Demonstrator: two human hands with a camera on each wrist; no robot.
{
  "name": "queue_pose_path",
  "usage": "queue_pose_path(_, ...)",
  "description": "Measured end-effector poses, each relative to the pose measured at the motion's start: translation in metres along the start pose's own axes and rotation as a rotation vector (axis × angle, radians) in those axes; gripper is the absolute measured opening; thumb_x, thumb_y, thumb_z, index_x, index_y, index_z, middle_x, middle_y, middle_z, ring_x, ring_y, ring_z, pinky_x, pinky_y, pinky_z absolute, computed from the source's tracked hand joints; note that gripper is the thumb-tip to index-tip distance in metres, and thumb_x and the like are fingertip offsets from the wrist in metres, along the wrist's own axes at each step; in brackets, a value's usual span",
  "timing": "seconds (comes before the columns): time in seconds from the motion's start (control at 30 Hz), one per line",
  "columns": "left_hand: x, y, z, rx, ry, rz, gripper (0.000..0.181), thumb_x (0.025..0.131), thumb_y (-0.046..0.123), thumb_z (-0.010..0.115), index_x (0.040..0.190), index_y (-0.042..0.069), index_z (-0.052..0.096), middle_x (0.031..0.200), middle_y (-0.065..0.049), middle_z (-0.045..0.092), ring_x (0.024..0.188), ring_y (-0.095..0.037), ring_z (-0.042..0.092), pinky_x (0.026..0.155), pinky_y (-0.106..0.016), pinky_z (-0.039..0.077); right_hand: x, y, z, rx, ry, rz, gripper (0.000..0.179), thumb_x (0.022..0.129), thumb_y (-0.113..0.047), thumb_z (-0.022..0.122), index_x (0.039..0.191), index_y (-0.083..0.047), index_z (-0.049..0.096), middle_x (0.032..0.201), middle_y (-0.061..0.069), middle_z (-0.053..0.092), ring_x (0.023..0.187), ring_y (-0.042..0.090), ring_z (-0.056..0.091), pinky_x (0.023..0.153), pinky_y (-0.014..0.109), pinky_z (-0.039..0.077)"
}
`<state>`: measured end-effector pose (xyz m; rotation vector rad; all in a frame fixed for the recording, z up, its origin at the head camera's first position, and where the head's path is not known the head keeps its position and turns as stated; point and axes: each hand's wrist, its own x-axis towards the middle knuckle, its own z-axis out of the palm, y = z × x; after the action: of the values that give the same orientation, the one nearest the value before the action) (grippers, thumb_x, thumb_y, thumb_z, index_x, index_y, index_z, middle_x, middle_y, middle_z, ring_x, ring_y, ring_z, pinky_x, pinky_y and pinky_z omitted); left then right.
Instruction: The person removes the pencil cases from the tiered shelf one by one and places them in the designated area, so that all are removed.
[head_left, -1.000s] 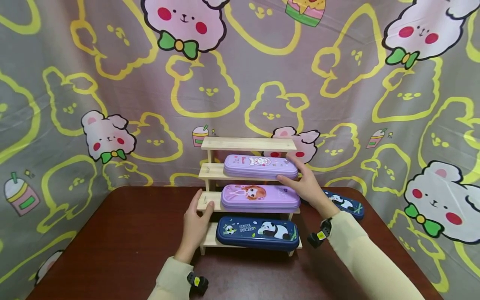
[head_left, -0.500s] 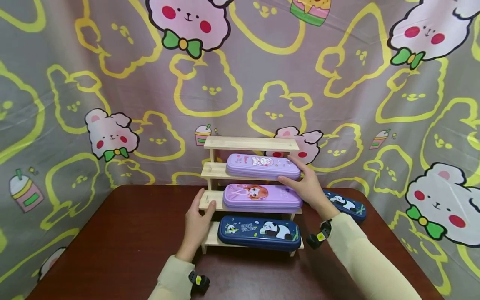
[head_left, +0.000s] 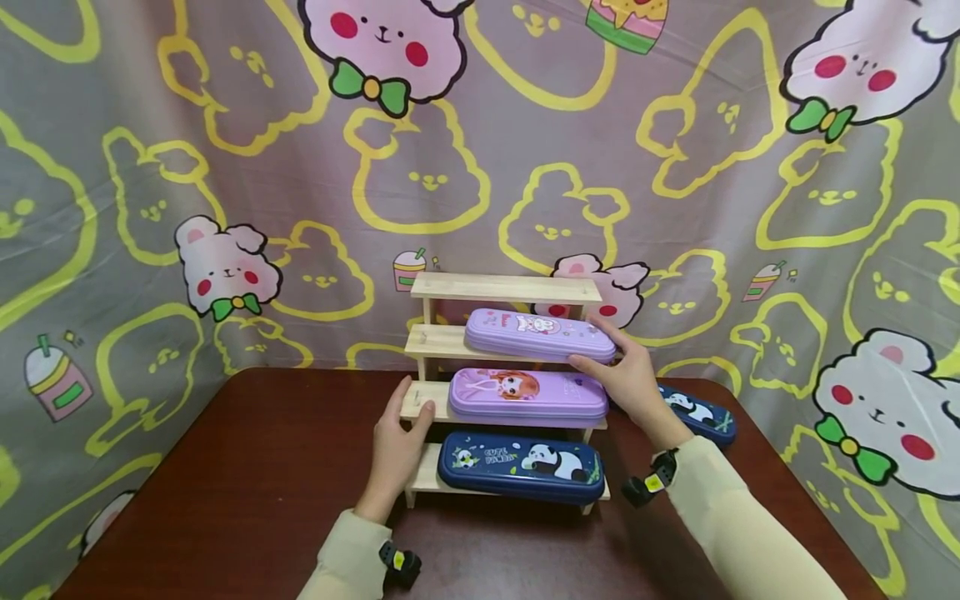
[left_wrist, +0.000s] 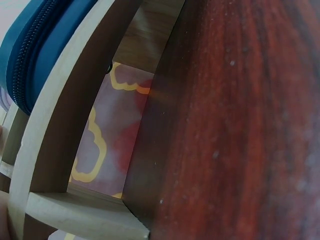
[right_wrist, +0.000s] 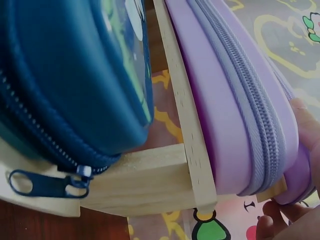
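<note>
Lilac case (head_left: 525,335) is the one in hand, on the third tier up of a wooden stand (head_left: 510,287). Going by the head cam, it stretches toward 9 o'clock from the right hand (head_left: 636,379), whose fingers pinch its right end, thumb on the near side. From the left hand (head_left: 397,437) it's roughly 2 o'clock and well apart; those fingers are spread wide at the stand's left end, thumb by the second tier.

Stuff that's hard to see: the lilac case's right end is partly covered by the fingers, its lettering is too tiny to read, the left wrist cam only gets slivers of hand at its 8 and 9 o'clock edge, and the right wrist cam crops the fingers around 4 o'clock.

Counts: two hands, four tiers, four cases. That's one lilac, one purple doll case (head_left: 540,396) on the second tier, plus two navy: a panda case (head_left: 517,467) on the bottom tier and a second panda case (head_left: 701,412) on the table (head_left: 247,483), 4 o'clock from the right hand, partly behind that arm.
</note>
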<state>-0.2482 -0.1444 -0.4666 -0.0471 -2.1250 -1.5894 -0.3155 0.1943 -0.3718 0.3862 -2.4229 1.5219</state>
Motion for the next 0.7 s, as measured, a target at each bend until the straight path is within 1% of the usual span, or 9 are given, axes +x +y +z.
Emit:
queue_pose_path(0.13,0.0,0.0,0.0,0.002,0.002,0.006,0.063,0.095,0.028,0.068,0.15,0.01,0.043,0.148,-0.012,0.047,0.135,-0.027,0.043,0.112,-0.046,0.032,-0.003,0.001,-0.003,0.013,0.015,0.0,0.084,0.081,-0.042,0.081,0.152,-0.02,0.041,0.148,0.014,0.044,0.123,0.033,0.05,0.104,0.054,0.041)
queue_pose_path(0.33,0.0,-0.001,0.0,0.001,0.005,0.008,0.063,0.095,0.028,0.068,0.15,0.01,0.043,0.147,-0.012,0.047,0.135,-0.027,0.043,0.112,-0.046,0.033,-0.012,0.0,-0.008,0.013,0.037,0.014,0.082,0.082,-0.041,0.08,0.152,-0.026,0.041,0.148,0.015,0.043,0.126,0.034,0.049,0.104,0.053,0.04)
queue_pose_path(0.43,0.0,0.0,0.0,-0.006,0.002,0.005,0.064,0.095,0.028,0.068,0.15,0.008,0.042,0.148,-0.012,0.047,0.136,-0.027,0.043,0.112,-0.046,0.032,-0.017,0.0,-0.011,0.016,0.054,0.015,0.081,0.082,-0.041,0.081,0.152,-0.027,0.042,0.148,0.015,0.043,0.126,0.033,0.049,0.103,0.051,0.042)
queue_pose_path(0.5,0.0,0.0,0.0,-0.008,0.0,0.004,0.064,0.095,0.028,0.068,0.15,0.007,0.041,0.148,-0.012,0.047,0.136,-0.027,0.042,0.112,-0.047,0.032,-0.02,0.0,-0.014,0.019,0.065,0.018,0.081,0.082,-0.039,0.081,0.152,-0.027,0.042,0.148,0.015,0.044,0.124,0.032,0.051,0.101,0.047,0.045)
queue_pose_path(0.6,0.0,-0.001,0.0,-0.007,0.001,0.002,0.064,0.096,0.028,0.067,0.15,0.007,0.041,0.148,-0.012,0.046,0.136,-0.027,0.041,0.112,-0.047,0.031,-0.024,0.002,-0.018,0.024,0.076,0.02,0.08,0.083,-0.036,0.081,0.152,-0.025,0.042,0.147,0.015,0.044,0.122,0.031,0.052,0.097,0.035,0.049)
queue_pose_path(0.7,0.0,-0.001,0.0,-0.008,0.001,0.002,0.064,0.096,0.029,0.067,0.15,0.007,0.041,0.149,-0.012,0.046,0.137,-0.027,0.041,0.112,-0.047,0.031,-0.026,0.004,-0.022,0.032,0.08,0.025,0.08,0.084,-0.034,0.08,0.152,-0.022,0.041,0.147,0.015,0.044,0.122,0.031,0.051,0.094,0.026,0.049)
